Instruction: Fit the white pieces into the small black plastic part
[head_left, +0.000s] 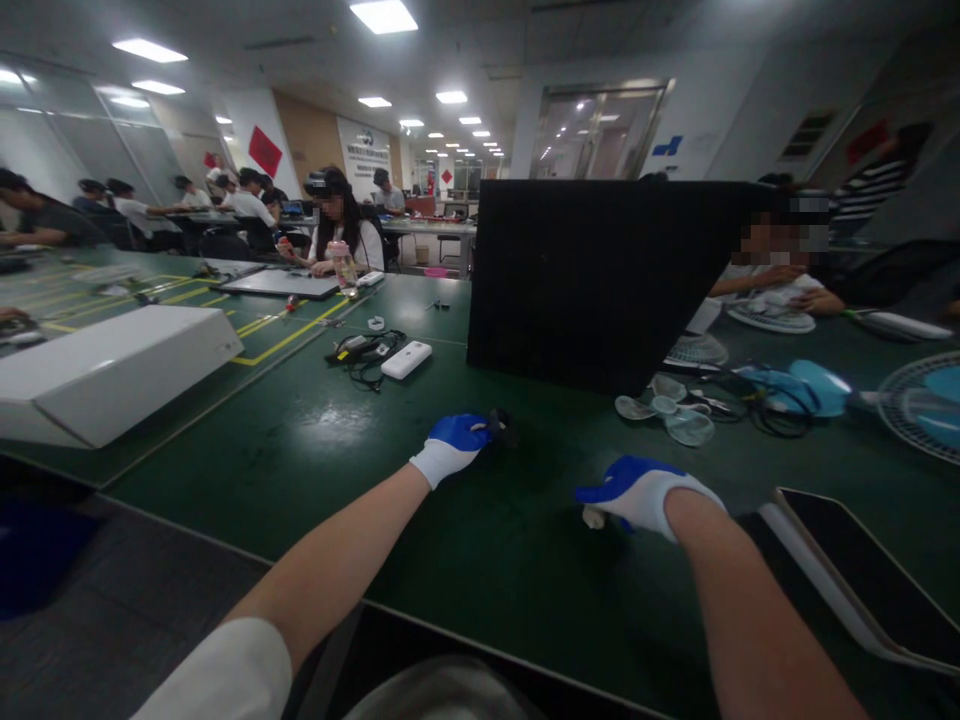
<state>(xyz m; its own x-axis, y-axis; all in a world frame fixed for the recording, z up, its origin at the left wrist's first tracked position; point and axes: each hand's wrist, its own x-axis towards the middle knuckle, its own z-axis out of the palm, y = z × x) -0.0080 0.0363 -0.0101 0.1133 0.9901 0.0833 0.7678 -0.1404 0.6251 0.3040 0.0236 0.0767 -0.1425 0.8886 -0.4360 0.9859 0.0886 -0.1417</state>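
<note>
My left hand (459, 440), in a blue and white work glove, reaches out over the green tabletop. Its fingers are closed around a small dark object (504, 428), whose kind I cannot make out. Nearer to me on the right, my right hand (637, 490) wears a matching glove, with the fingers bent downward. A small off-white piece (594, 517) shows beneath those fingers and appears gripped by them; its kind is unclear. Beyond both hands rises a large black panel (585, 280).
Pale fan blades (679, 410) and cables lie beyond my right hand, near a round fan grille (926, 405). A phone-like slab (862, 570) is at right. On the left are a white power bank (406, 360) and a white box (112, 365). People sit across the table.
</note>
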